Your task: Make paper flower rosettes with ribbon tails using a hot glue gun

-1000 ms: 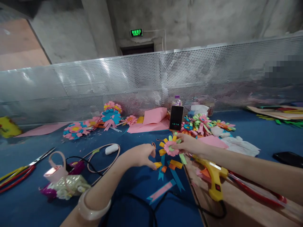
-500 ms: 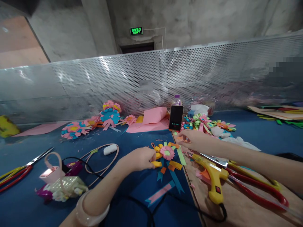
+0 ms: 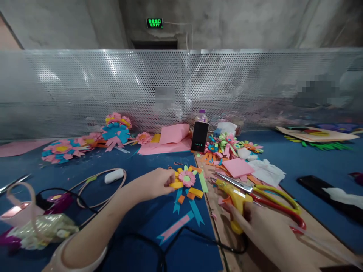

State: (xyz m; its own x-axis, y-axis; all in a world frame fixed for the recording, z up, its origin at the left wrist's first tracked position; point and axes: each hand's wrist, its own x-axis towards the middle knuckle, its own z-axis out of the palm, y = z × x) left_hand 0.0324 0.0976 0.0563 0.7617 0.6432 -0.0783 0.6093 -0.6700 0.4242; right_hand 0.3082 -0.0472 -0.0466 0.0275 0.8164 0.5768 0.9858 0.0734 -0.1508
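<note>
Left hand (image 3: 160, 183): seen in the head view, thumb and fingers pinched together on a yellow paper loop (image 3: 176, 185), presumably steadying the flower.
Paper flower (image 3: 187, 178): flat on the blue tabletop (image 3: 147, 162), between the hands, pink petals uppermost, which leaves its loops within reach.
Right hand (image 3: 261, 224): partly curled at the handle of the yellow glue gun (image 3: 233, 196); its hidden fingers make the grip's firmness impossible to tell.
Board (image 3: 238, 264): beneath the gun, perhaps guarding the tabletop from glue.
Scissors (image 3: 249, 188): just beside the gun, likely kept handy.
</note>
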